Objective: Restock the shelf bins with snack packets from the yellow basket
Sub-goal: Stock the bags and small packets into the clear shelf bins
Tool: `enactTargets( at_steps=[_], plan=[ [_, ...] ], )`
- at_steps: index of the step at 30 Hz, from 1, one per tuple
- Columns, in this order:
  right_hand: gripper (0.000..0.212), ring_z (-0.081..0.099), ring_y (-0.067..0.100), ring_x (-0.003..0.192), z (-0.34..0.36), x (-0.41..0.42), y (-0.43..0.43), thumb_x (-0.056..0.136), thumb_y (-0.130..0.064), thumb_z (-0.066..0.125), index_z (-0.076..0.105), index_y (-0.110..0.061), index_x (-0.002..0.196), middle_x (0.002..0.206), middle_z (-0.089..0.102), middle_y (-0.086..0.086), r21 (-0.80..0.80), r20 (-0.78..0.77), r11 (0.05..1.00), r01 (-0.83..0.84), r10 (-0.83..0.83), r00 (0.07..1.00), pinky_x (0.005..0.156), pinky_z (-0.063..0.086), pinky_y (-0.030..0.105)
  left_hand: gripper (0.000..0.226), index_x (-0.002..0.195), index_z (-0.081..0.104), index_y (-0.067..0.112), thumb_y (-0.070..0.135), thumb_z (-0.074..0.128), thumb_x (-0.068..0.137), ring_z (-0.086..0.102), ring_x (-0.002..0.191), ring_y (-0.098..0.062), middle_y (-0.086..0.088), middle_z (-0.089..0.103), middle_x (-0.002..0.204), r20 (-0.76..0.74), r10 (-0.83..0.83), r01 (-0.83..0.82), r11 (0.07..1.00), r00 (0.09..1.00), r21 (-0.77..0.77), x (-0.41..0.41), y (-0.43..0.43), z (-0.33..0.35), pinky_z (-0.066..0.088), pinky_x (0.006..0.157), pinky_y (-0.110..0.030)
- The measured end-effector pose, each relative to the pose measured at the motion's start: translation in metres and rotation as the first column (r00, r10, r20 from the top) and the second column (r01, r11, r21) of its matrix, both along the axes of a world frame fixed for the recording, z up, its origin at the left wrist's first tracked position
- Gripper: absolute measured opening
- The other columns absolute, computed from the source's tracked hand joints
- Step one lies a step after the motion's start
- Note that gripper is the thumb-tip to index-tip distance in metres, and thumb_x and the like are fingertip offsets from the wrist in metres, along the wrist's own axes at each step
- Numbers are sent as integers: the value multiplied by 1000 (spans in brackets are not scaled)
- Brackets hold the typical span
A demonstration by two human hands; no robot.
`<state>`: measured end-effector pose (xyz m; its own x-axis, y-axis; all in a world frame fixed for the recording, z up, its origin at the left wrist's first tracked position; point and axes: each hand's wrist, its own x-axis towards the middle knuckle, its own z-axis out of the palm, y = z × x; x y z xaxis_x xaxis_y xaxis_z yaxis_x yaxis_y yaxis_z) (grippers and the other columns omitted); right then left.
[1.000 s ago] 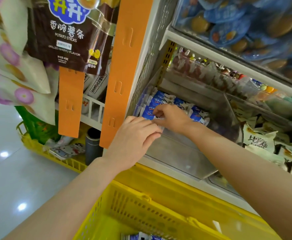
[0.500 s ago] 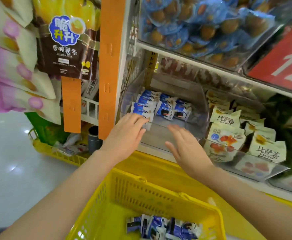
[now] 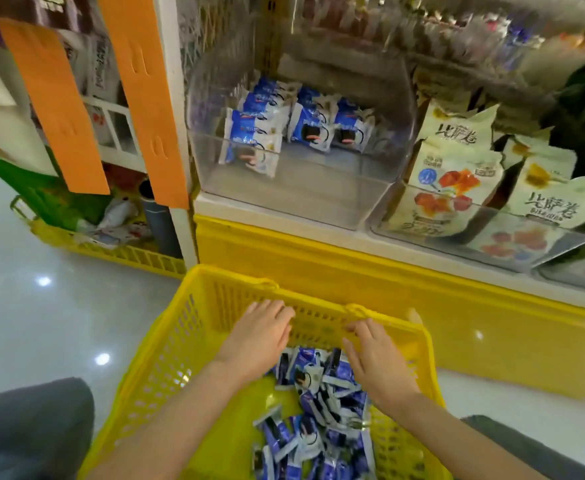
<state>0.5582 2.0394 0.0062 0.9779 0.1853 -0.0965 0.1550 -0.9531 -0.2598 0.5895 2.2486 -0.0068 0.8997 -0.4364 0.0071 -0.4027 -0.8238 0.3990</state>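
Inside the yellow slatted plastic basket [image 3: 166, 358], a loose heap of small blue-and-white foil snack packets [image 3: 322, 410] lies towards its right side, and both hands hover just above it. The left hand [image 3: 260, 336] is open and empty, its fingers relaxed and pointing at the basket's far wall. The right hand [image 3: 376, 358] also holds nothing, its fingers loosely bent over the heap. Beyond and above the basket, the clear plastic shelf bin [image 3: 301, 195] has three short rows of the same packets [image 3: 310, 129] standing at its back, and its front floor is bare.

The step in hand appears to be gathering a fresh handful. It should go best if the two hands close in from either side of the heap and press a modest stack between them, since the foil looks slippery and a large grab may shed packets. Turning the stack upright with the printed faces forward, while it is low in the basket, would save fumbling later. The lift has to clear the basket's far rim and the bin's front wall. The bin above the basket's right side holds cream-coloured pouches [image 3: 454, 174], a different product, so it should get none.
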Motion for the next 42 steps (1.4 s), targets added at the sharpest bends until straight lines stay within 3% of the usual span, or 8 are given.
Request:
enactTargets(
  at_steps=[6, 14, 21, 26, 32, 34, 38, 42],
  plan=[
    [46, 28, 20, 136, -85, -3, -16, 102, -34, 31, 25, -15, 143, 147, 29, 3, -116, -353, 988, 104, -139, 925, 110, 27, 29, 35, 131, 42, 16, 28, 39, 99, 47, 115, -19, -3, 48, 128, -362, 80, -51, 995, 929, 88, -4, 1, -103, 36, 93, -29],
    [74, 9, 19, 145, -122, 10, -27, 96, -45, 43, 5, -12, 150, 158, 6, 3, -207, -485, 978, 18, -118, 866, 117, 10, 30, 49, 139, 38, 12, 25, 52, 94, 41, 127, -23, -8, 43, 141, -599, 159, -193, 981, 785, 7, 17, -2, -172, 31, 103, -29],
    [63, 31, 19, 134, -127, 18, -33, 94, -42, 49, 23, -16, 145, 147, 32, 0, -189, -397, 982, 13, -89, 914, 109, 22, 26, 62, 138, 35, 21, 37, 63, 85, 36, 127, -23, -4, 42, 134, -598, 157, -67, 983, 786, 170, 6, -6, -194, 28, 102, -34],
    [48, 45, 22, 123, -120, 19, -34, 99, -37, 41, 34, -16, 141, 136, 49, 5, -89, -383, 994, 64, -94, 919, 101, 31, 29, 59, 135, 35, 12, 33, 62, 87, 51, 107, -21, -8, 51, 126, -751, 187, -235, 971, 633, 43, -7, -6, -186, 39, 82, -26],
    [43, 47, 14, 51, -100, 11, -25, 100, -31, 38, 35, -12, 138, 73, 57, 4, 170, -496, 913, 372, -247, 833, 45, 34, 25, 30, 115, 43, 8, 22, 56, 92, 57, 93, -19, -8, 57, 106, -962, 80, -737, 660, 261, -145, -10, -9, -141, 50, 82, -33],
    [45, 50, 16, 49, -88, 8, -20, 100, -32, 36, 31, -12, 140, 83, 65, 11, 262, -529, 854, 450, -263, 807, 41, 34, 23, 25, 114, 50, 8, 21, 54, 93, 58, 95, -22, -8, 60, 100, -982, -104, -819, 542, 157, -188, -12, -9, -122, 52, 88, -41],
    [17, 66, 31, 95, -55, 3, -2, 101, -32, 34, 44, -19, 104, 109, 59, 19, 458, -605, 692, 558, -217, 766, 71, 53, 39, 43, 122, 53, 6, 28, 60, 87, 51, 109, -31, -18, 54, 119, -931, -315, -840, 441, 186, -317, -14, -7, -84, 47, 95, -50],
    [16, 67, 3, 63, -17, -1, 16, 102, -26, 33, 46, -16, 97, 96, 63, 4, 596, -628, 541, 593, -146, 765, 56, 50, 14, 73, 129, 48, 7, 36, 79, 70, 60, 110, -29, -17, 60, 124, -899, -357, -811, 427, 255, -400, -18, -9, -48, 54, 81, -40]
  ],
)
